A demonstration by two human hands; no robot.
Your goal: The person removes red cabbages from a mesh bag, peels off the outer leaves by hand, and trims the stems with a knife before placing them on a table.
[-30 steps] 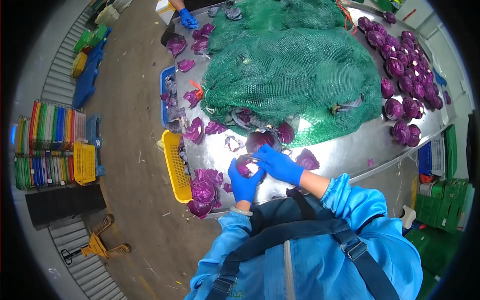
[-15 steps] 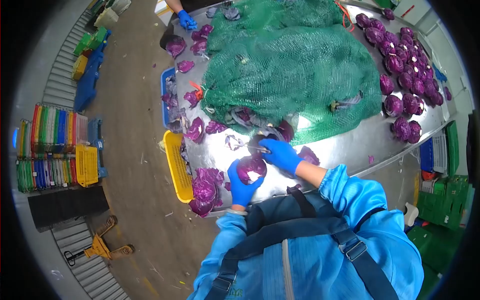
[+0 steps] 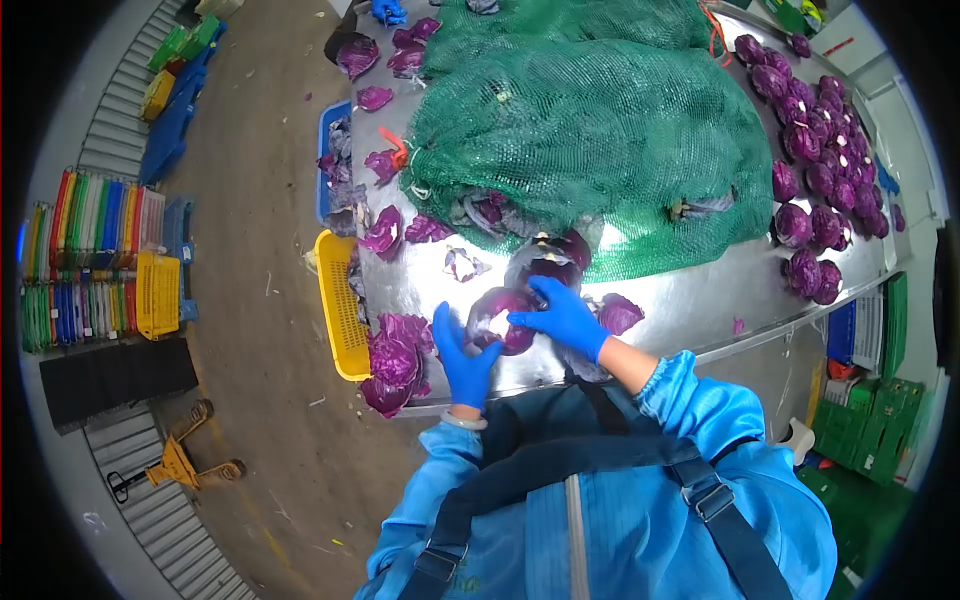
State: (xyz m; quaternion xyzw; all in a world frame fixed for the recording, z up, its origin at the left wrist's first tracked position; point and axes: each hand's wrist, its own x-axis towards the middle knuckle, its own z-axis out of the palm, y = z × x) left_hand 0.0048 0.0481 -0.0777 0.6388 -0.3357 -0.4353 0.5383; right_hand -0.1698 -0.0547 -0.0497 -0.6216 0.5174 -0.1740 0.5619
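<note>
A red cabbage (image 3: 492,322) with a pale cut patch is between my gloved hands, above the metal table near its front edge. My right hand (image 3: 565,318) grips its right side, thumb and fingers spread over the leaves; no knife shows in it now. On the other side my left hand (image 3: 466,362) is open, fingers apart, its thumb close to the cabbage. Just behind sits another dark cabbage (image 3: 548,262), partly hidden, at the mouth of a green mesh sack (image 3: 600,150). A pale leaf scrap (image 3: 463,265) lies to the left.
Loose purple leaves (image 3: 393,360) pile at the table's left corner. A yellow crate (image 3: 340,310) and a blue crate (image 3: 324,165) with leaves stand along that side. Many cabbages (image 3: 822,150) cover the far right. Another person's gloved hand (image 3: 388,12) shows at the top.
My left hand has come off the cabbage and opened. My right hand, which held a knife, is now on the cabbage. The other person's hand has moved up towards the frame edge.
</note>
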